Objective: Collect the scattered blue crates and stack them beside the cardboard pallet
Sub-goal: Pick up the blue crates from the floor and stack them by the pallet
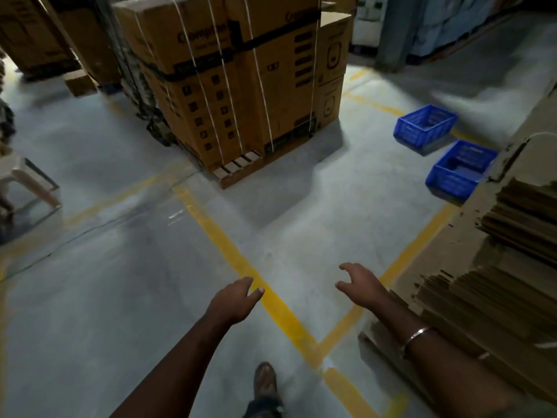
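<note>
Both hands are held out ahead of the body with nothing in them. The fingers of the left hand are loosely extended, the thumb apart from them; the fingers of the right hand are spread and slightly curled, the thumb standing off, and they grip nothing. I judge this posture to be a walking reach, arms ready for a pick-up not yet begun, since nothing lies under them but the floor and its yellow lines. A metal bangle sits on the right wrist, and one sandalled foot shows below.

Just beside the right arm rises a heap of flattened cardboard sheets, stacked edge-on along the right side.

Two blue crates are in view, both well ahead and to the right. The nearer crate sits on the floor close against the far end of the cardboard heap, open side up and apparently empty. The farther crate stands a little beyond it, apart from it and also open side up; it looks blurred, so I cannot say whether it rests flat. They are separate, not stacked, so collecting has still to start here.

One strapped load of printed cartons stands on a low pallet in the middle distance, left of the crates; this is probably the stacking place. More cartons sit at the far left, and one pale plastic stool at the left edge.
</note>
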Tool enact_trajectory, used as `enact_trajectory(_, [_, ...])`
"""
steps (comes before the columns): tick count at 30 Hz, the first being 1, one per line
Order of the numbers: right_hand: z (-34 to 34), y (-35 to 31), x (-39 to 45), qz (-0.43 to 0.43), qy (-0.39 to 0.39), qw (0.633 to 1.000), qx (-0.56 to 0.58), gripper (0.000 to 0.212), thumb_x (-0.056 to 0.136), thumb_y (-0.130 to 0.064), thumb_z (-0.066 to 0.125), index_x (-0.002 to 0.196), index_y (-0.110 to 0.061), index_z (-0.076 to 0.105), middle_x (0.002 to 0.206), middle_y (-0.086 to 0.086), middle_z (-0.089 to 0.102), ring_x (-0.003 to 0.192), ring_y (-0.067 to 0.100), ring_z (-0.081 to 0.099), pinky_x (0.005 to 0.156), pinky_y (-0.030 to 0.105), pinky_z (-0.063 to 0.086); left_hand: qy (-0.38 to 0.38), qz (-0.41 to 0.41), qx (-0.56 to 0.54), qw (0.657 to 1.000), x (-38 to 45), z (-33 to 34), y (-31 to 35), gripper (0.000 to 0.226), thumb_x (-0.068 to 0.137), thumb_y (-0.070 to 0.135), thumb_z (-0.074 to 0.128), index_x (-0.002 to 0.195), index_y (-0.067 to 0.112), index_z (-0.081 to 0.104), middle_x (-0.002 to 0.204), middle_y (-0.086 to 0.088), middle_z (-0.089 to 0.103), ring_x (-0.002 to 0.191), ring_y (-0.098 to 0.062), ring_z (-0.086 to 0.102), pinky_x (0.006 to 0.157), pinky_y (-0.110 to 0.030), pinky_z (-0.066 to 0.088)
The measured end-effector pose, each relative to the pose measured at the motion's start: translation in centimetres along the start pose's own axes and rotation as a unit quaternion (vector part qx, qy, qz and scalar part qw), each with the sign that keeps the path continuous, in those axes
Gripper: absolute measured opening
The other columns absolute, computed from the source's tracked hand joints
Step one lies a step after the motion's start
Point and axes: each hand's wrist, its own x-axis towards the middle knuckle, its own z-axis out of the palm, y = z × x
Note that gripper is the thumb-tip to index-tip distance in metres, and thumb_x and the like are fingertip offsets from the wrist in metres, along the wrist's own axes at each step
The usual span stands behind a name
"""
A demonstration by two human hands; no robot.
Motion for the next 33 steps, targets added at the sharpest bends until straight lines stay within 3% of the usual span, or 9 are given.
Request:
enact_trajectory(9, [-6.7,-0.2,16.7,0.07,0.025,0.997,0.018,0.059,0.09,-0.033,0.064,0.144,-0.015,0.047,0.144,0.012,0.048,0.132,0.028,0.047,0.106,0.033,0.038,-0.027,0.051,-0.024,0.998,21.2,-6.6,3.1,0.071,0.097,0.063,0.039,0.151,0.018,0.04,0.157,-0.005,0.042,0.144,-0.023,0.04,0.115,-0.038,0.033])
enact_trajectory(16, [-12.2,0.6,26.9,0.145,0.062,0.986,0.055,0.058,0.09,-0.031,0.064,0.142,-0.014,0.047,0.143,0.013,0.048,0.131,0.028,0.048,0.103,0.032,0.039,-0.054,0.111,0.02,0.992,36.6,-13.9,7.3,0.068,0.099,0.059,0.04,0.152,0.016,0.04,0.158,-0.004,0.041,0.144,-0.021,0.039,0.115,-0.035,0.033])
enact_trajectory(23, [-17.7,4.7,38.1,0.206,0.077,0.971,0.09,0.059,0.091,-0.034,0.063,0.144,-0.015,0.045,0.146,0.011,0.046,0.133,0.026,0.046,0.102,0.031,0.039,-0.092,0.173,0.065,0.978,51.8,-17.0,15.1,0.067,0.1,0.06,0.038,0.152,0.018,0.04,0.158,-0.004,0.041,0.144,-0.021,0.039,0.114,-0.033,0.032])
enact_trajectory(33, [-29.4,10.3,56.0,0.249,0.097,0.955,0.128,0.06,0.088,-0.035,0.065,0.143,-0.017,0.047,0.144,0.01,0.049,0.132,0.026,0.048,0.103,0.031,0.04,-0.122,0.182,0.092,0.971,72.6,-21.6,26.6,0.067,0.099,0.062,0.039,0.152,0.02,0.04,0.157,-0.002,0.042,0.145,-0.02,0.038,0.115,-0.034,0.033])
